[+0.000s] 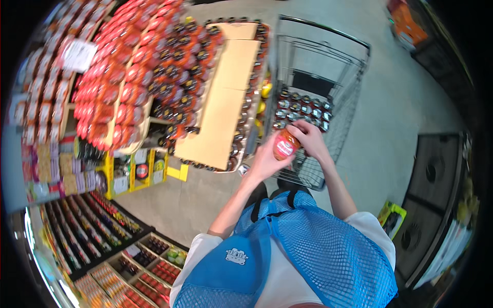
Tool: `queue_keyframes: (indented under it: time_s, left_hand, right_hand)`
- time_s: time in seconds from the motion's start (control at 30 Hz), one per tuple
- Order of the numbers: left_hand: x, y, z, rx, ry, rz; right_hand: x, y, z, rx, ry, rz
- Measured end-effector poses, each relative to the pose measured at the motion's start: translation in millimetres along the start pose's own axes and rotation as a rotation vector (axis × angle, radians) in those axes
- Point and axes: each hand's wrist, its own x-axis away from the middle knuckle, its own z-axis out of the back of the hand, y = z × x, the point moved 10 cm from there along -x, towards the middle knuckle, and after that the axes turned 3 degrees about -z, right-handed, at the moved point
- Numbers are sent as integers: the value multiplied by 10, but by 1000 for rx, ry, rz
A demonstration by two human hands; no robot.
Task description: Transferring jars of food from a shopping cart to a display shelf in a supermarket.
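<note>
My left hand [267, 159] is wrapped around a jar [285, 144] with orange-brown contents and a pink and white label. My right hand [308, 139] has its fingers at the upper end of the same jar, where the lid would be; the fingers hide that end. Both hands are over the near part of a wire shopping cart [348, 111]. Inside the cart, just beyond the hands, rows of dark-lidded jars [305, 109] stand close together. Left of the cart, similar dark-lidded jars [185, 69] are stacked on a display beside a flat cardboard surface [227, 88].
Red-lidded jars [131, 73] fill the display at the upper left, with a paper sign [78, 56] there. A yellow rack [134, 173] stands below them. Produce bins [154, 261] are at the lower left. Dark crates [427, 192] stand at the right, near a green-yellow box [392, 219].
</note>
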Motion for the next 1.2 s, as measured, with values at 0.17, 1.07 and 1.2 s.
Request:
queue_keyframes:
  time_s: [0.17, 1.07, 1.2]
  left_hand:
    - [636, -397, 475, 77, 118, -54]
    - [1255, -2092, 3001, -23, 708, 77]
    - [988, -2392, 3154, -90, 695, 22]
  right_hand:
    - [257, -303, -765, 244, -168, 74]
    - [413, -1543, -3152, 685, -42, 497]
    - [318, -1104, -2932, 680, -46, 357]
